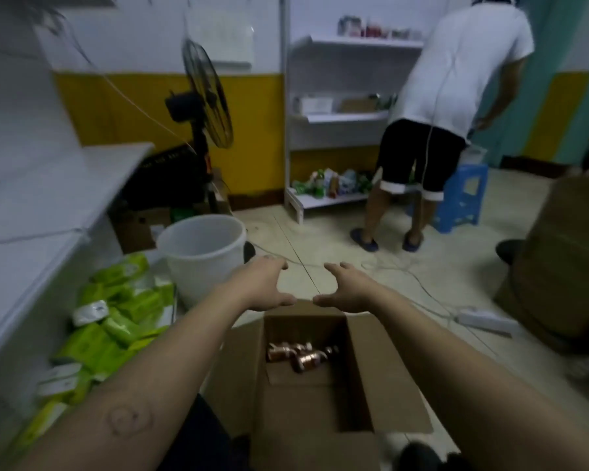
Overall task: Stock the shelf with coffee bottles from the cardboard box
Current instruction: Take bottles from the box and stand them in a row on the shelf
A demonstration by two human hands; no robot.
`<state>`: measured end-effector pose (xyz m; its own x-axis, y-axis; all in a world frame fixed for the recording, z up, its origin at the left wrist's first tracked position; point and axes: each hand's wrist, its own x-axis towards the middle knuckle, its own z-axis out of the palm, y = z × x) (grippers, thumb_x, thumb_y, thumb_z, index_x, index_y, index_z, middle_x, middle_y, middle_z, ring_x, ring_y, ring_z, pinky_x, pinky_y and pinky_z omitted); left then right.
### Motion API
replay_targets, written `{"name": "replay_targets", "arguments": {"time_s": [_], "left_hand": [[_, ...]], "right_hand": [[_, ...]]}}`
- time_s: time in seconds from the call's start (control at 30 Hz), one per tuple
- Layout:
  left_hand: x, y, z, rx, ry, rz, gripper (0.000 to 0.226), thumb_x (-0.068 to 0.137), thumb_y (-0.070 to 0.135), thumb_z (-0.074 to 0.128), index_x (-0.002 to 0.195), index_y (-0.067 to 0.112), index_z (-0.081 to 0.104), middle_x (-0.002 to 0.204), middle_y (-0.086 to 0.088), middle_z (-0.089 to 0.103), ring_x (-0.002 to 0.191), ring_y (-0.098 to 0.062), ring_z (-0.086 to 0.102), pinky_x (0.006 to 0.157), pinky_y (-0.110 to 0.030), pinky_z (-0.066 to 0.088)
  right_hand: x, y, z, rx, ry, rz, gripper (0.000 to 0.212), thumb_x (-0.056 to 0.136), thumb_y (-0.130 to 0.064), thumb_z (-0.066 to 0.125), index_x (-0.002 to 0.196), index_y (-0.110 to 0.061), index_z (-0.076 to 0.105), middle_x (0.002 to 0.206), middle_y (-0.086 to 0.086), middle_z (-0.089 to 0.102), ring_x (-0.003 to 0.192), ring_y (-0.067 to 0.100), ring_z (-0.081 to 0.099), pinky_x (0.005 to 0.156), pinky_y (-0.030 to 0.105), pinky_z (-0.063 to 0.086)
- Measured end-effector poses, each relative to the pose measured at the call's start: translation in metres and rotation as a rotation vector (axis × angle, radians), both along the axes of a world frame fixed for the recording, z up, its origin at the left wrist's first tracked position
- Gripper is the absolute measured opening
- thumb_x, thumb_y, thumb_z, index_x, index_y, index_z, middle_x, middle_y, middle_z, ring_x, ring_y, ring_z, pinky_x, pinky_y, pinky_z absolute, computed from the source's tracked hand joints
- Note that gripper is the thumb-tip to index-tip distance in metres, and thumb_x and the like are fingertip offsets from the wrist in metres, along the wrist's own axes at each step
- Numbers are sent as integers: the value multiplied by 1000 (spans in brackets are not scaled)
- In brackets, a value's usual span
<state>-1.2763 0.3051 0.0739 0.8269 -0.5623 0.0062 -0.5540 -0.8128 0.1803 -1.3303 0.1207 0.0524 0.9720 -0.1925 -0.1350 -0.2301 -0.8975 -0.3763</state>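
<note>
Forearms (170, 351): both are stretching forward over the cardboard box (391, 375), which is sitting open on the floor directly below the camera, flaps folded out.
Left hand (262, 287): it is hovering at the far edge of the box, fingers spread wide and relaxed, holding nothing.
Right hand (347, 290): it is hovering beside the left hand at the same far edge, also spread wide, holding nothing.
Coffee bottles (300, 355): a few copper-coloured ones are lying on their sides at the bottom of the box; blur is hiding the exact count.
Box contents: most of the box floor is showing bare, so by my judgement only the last few bottles are waiting inside.
Shelf (31, 266): a white unit is standing left of the box; green packets (116, 321) are lying on its lowest level, and no coffee bottles are showing on it.
Far shelf (337, 120): a 2nd white unit is standing well beyond the box, with another person (456, 79) bending in front of it; its goods are too blurred to name.
Bucket (201, 253): it is standing just beyond the box's left corner.
Progress: neither hand is carrying a bottle; picking up what is lying in the box and shelving it is what I judge to be left.
</note>
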Motion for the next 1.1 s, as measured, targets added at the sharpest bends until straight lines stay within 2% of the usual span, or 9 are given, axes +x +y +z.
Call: {"name": "replay_targets", "arguments": {"time_s": [0.2, 0.37, 0.53, 0.67, 0.77, 0.83, 0.9, 1.0, 1.1], "left_hand": [[36, -31, -91, 37, 220, -11, 78, 74, 52, 70, 138, 20, 41, 136, -6, 49, 114, -24, 51, 90, -41, 49], [73, -47, -162, 136, 368, 54, 76, 70, 52, 72, 134, 21, 45, 124, -3, 56, 108, -22, 54, 85, -36, 50], [116, -61, -250, 194, 493, 155, 80, 72, 50, 71, 139, 25, 38, 135, -5, 50, 119, -25, 48, 91, -37, 46], [148, -62, -325, 241, 616, 234, 83, 74, 47, 70, 143, 20, 32, 142, -7, 41, 129, -28, 38, 102, -40, 40], [180, -66, -376, 217, 643, 266, 80, 77, 39, 69, 144, 18, 30, 143, -11, 38, 130, -30, 35, 105, -41, 36], [200, -74, -407, 211, 625, 245, 79, 77, 29, 69, 143, 14, 29, 144, -14, 35, 130, -31, 34, 106, -40, 34], [215, -82, -435, 189, 604, 223, 74, 75, 21, 66, 139, 10, 32, 143, -15, 35, 131, -31, 31, 106, -41, 34], [226, -92, -471, 184, 530, 247, 70, 75, 18, 64, 137, 11, 33, 142, -15, 33, 133, -32, 27, 103, -45, 36], [233, -100, -493, 293, 370, 302, 69, 82, 26, 63, 140, 13, 29, 141, -13, 30, 125, -32, 34, 91, -43, 41]], "right_hand": [[23, -29, -98, 160, 232, -65, 80, 80, -45, 70, 146, -19, 33, 145, 10, 44, 127, 26, 47, 104, 37, 42], [48, -37, -184, 309, 440, -122, 77, 82, -37, 69, 146, -16, 33, 147, 10, 42, 132, 27, 43, 105, 33, 36], [81, -40, -277, 462, 597, -290, 87, 82, -42, 69, 150, -11, 24, 152, 12, 35, 136, 29, 39, 109, 38, 36], [118, -35, -348, 658, 665, -472, 90, 79, -45, 69, 149, -14, 22, 148, 12, 36, 123, 32, 47, 84, 40, 50], [146, -34, -397, 823, 673, -574, 69, 82, -44, 67, 138, -16, 37, 126, 8, 51, 97, 25, 55, 65, 36, 51], [165, -37, -426, 914, 617, -648, 26, 84, -42, 66, 98, -22, 57, 96, 1, 59, 80, 19, 57, 59, 33, 49], [180, -40, -447, 1003, 541, -760, 22, 82, -44, 68, 79, -25, 59, 83, 0, 63, 73, 17, 61, 63, 34, 53], [199, -38, -473, 1086, 479, -923, 34, 74, -53, 73, 87, -23, 62, 97, 4, 68, 91, 26, 65, 83, 45, 56], [217, -36, -490, 1096, 370, -1080, 48, 68, -61, 74, 92, -22, 59, 91, -4, 61, 92, 22, 61, 90, 42, 52]]}}
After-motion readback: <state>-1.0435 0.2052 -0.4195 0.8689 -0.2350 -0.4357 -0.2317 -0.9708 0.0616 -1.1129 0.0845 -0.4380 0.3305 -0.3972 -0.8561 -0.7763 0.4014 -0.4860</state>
